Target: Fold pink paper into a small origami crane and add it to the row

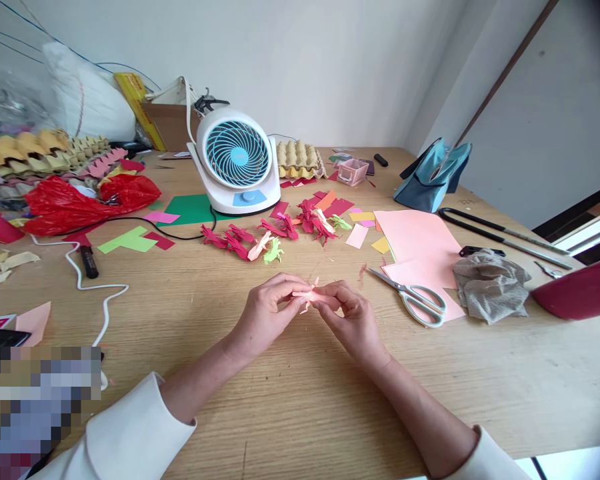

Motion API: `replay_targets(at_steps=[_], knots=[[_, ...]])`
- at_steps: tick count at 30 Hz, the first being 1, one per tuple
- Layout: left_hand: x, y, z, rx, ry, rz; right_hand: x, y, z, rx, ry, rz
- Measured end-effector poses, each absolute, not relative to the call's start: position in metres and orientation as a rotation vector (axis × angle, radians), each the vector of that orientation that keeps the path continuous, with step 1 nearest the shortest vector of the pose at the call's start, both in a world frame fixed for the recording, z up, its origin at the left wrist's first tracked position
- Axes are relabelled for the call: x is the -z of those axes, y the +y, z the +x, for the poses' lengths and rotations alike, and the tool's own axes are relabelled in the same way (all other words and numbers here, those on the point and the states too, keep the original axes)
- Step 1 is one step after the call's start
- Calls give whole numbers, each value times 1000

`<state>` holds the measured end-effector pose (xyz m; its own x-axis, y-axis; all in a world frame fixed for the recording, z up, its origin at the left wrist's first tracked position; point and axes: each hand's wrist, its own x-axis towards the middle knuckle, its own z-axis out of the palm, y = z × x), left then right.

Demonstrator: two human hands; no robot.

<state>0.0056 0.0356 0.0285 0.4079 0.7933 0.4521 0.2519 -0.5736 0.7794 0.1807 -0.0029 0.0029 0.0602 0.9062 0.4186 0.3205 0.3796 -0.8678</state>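
Note:
A small folded piece of pale pink paper [310,294] with thin points sticking out is pinched between both hands above the table. My left hand [270,310] is closed on its left side, thumb and fingers together. From the other side, my right hand [353,313] grips it in the same way, partly hiding it. Just beyond lies a row of folded paper figures [240,240], mostly dark red, with a few pink and light green. Scissors [415,297] with white and grey handles rest to the right, partly on pink paper sheets [420,243].
A white and blue fan [237,160] stands behind the figures. Loose coloured paper pieces [130,241] lie around. At right are a crumpled grey cloth [490,283], a dark red object [580,290] and a blue bag [435,173]. A white cable [105,293] and red plastic bag [55,207] are left.

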Motion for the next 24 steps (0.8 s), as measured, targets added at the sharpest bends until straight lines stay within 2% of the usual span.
replay_targets(at_steps=[5,12,19,24], knots=[[-30,35,6,-1127,889,2048,2,-2,179,-770,-1426,-1179],[-33,34,5,-1124,896,2078,-3,-3,178,-690,-1457,-1150],[-32,36,4,-1109,911,1988,-1,-3,177,-858,-1293,-1141],[-37,38,0,-1098,805,2024,-3,-4,178,-835,-1329,-1096]])
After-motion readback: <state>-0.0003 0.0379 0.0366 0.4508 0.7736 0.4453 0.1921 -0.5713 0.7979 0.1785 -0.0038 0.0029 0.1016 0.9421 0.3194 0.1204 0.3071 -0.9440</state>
